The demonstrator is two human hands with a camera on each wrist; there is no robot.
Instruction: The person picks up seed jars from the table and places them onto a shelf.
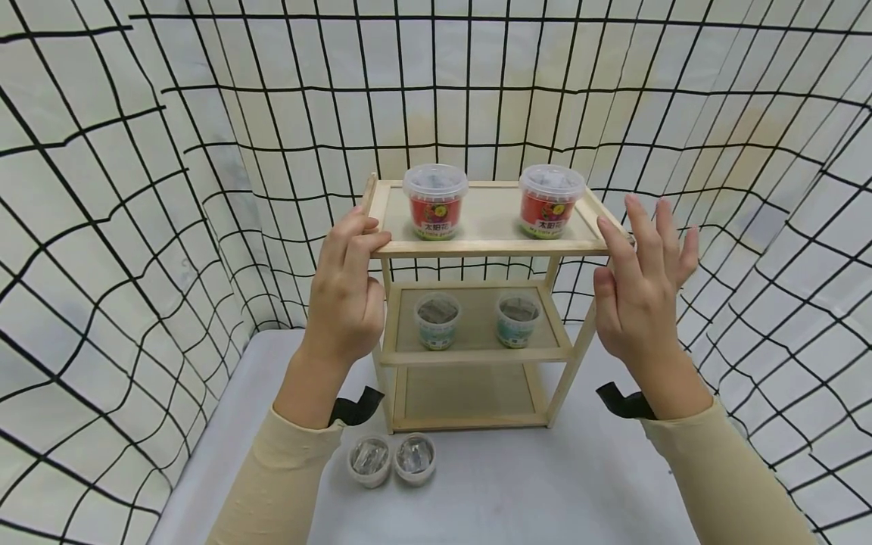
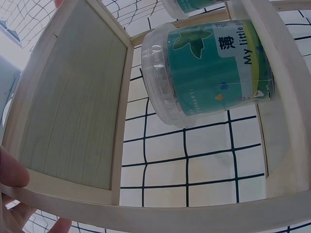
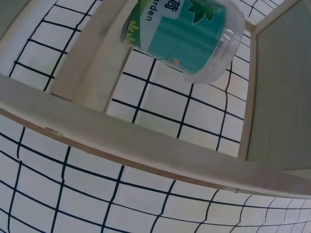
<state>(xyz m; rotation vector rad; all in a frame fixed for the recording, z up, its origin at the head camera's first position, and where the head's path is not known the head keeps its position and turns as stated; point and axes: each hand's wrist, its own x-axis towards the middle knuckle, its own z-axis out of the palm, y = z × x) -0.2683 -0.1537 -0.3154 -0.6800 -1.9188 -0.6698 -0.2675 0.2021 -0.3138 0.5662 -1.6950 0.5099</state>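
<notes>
A three-tier wooden shelf (image 1: 477, 356) stands on the white table. My left hand (image 1: 346, 295) grips the left front corner of its top board, fingers bent over the edge. At the right front corner my right hand (image 1: 643, 291) touches the board, its fingers mostly straight and spread. Two lidded plastic cups with red labels, a left one (image 1: 436, 206) and a right one (image 1: 549, 203), stand upright on the top tier. On the middle tier are two green-labelled cups, the left one (image 2: 214, 68) and the right one (image 3: 189, 39). The right hand is out of sight in the right wrist view.
Two small clear cups, one (image 1: 370, 462) beside the other (image 1: 415, 459), sit on the white table (image 1: 518, 492) before the shelf's left front leg. A white backdrop with a black grid net (image 1: 286, 144) surrounds the table at the back and sides.
</notes>
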